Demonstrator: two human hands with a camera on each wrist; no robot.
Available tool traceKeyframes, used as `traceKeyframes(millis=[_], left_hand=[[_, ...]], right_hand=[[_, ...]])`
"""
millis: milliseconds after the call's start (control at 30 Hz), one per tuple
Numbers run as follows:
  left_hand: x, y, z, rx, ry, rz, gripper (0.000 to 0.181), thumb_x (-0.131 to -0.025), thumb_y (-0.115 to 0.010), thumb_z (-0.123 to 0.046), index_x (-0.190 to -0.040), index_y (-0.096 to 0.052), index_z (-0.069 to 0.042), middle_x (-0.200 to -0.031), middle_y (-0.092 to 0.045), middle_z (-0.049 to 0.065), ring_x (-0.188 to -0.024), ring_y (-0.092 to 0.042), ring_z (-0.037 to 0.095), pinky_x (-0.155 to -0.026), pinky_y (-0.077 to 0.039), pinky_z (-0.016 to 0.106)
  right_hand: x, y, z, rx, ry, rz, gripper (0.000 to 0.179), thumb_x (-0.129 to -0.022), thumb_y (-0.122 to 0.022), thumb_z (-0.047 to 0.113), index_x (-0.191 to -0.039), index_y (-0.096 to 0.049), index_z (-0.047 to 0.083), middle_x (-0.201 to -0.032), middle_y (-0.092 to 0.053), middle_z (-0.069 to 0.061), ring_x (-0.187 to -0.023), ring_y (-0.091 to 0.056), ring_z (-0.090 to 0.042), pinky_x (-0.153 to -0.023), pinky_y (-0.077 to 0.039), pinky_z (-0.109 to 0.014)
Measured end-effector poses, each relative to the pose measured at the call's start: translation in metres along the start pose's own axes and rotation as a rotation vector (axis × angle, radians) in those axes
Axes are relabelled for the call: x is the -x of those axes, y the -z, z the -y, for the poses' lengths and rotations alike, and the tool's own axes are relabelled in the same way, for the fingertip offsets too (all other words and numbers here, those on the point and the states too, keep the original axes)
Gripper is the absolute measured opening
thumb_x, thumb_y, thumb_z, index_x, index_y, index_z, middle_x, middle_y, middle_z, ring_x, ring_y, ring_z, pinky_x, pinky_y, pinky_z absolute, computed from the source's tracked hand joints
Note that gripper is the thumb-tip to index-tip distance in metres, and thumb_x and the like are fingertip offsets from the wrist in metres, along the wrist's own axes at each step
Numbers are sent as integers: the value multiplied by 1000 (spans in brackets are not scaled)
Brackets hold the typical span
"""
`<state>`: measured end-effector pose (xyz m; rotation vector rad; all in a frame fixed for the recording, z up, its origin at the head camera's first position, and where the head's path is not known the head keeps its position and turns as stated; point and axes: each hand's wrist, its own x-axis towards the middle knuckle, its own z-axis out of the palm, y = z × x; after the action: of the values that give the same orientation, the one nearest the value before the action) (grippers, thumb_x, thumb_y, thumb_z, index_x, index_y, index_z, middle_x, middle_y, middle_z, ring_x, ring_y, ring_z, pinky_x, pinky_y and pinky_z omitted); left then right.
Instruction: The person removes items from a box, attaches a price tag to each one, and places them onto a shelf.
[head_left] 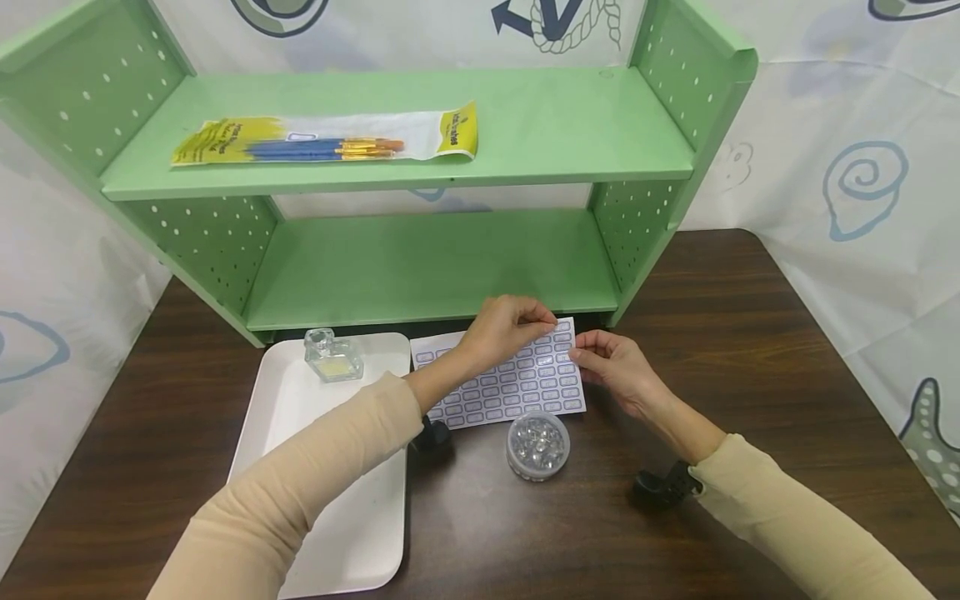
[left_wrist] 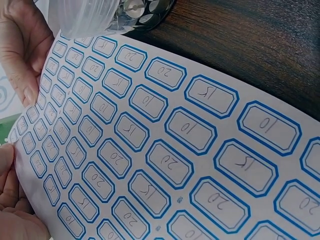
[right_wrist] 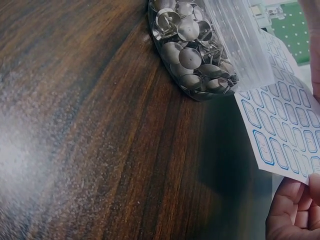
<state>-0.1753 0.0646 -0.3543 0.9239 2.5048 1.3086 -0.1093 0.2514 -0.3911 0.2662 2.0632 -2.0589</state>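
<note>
A white sheet of blue-framed sticker labels (head_left: 517, 379), handwritten with 10, 15 and 20, lies tilted below the green shelf. My left hand (head_left: 504, 329) reaches over it and pinches its upper right corner; in the left wrist view the sheet's edge curves up there. At the right edge, the thumb and fingers of my right hand (head_left: 618, 367) grip the paper. Just below the sheet stands a round clear tub of silver thumbtacks (head_left: 538, 446), close to the paper; the right wrist view shows the thumbtacks (right_wrist: 190, 57) through its wall.
On the left, a white tray (head_left: 337, 533) bears a clear glass bottle (head_left: 333, 358), partly behind my left arm. A green shelf unit (head_left: 435, 267) stands at the back. Its upper board holds a pack of blue-handled paintbrushes (head_left: 322, 148). Dark wooden table (head_left: 720, 333) spreads to the right.
</note>
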Motion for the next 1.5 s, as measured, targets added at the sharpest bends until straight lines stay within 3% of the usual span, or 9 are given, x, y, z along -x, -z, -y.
traceKeyframes(millis=[500,800,1033,1200,1500], left_hand=[[1,-7,0,-27,1,-62,6,-84,-70,-13,-89,-72,-10,-89,-73,1,-80,-66,10,-71,-51,17],[3,-9,0,-38,-15,-69,6,-85,-68,-9,-90,-71,-7,-90,-72,4,-79,-64,12,-73,-52,20],[5,-11,1,-124,-77,-128,3,-83,-70,-11,-85,-71,-8,-97,-62,5,-91,-56,16,-78,-48,25],[6,-11,-1,-222,-124,-169,4,-82,-72,-12,-84,-71,-9,-97,-59,5,-91,-54,18,-79,-46,28],[7,-12,-4,-267,-88,-168,5,-83,-71,-14,-85,-70,-10,-97,-57,4,-79,-56,13,-65,-47,19]], right_hand=[[2,-1,-1,-18,-1,-2,8,-92,-56,1,-99,-54,-1,-80,-60,6,-74,-59,-4,-68,-52,-18],[3,-3,-1,-13,4,-8,6,-91,-56,1,-97,-54,0,-79,-60,6,-74,-59,-4,-68,-52,-18],[3,-4,-2,8,-8,-26,9,-91,-57,2,-98,-54,-2,-78,-59,6,-73,-58,-3,-68,-52,-18],[2,-5,-1,22,-9,-39,12,-91,-57,2,-100,-53,-4,-79,-59,5,-73,-58,-3,-67,-52,-17],[1,-5,-1,44,-3,-46,13,-92,-57,2,-101,-53,-6,-80,-59,4,-74,-58,-4,-67,-53,-18]])
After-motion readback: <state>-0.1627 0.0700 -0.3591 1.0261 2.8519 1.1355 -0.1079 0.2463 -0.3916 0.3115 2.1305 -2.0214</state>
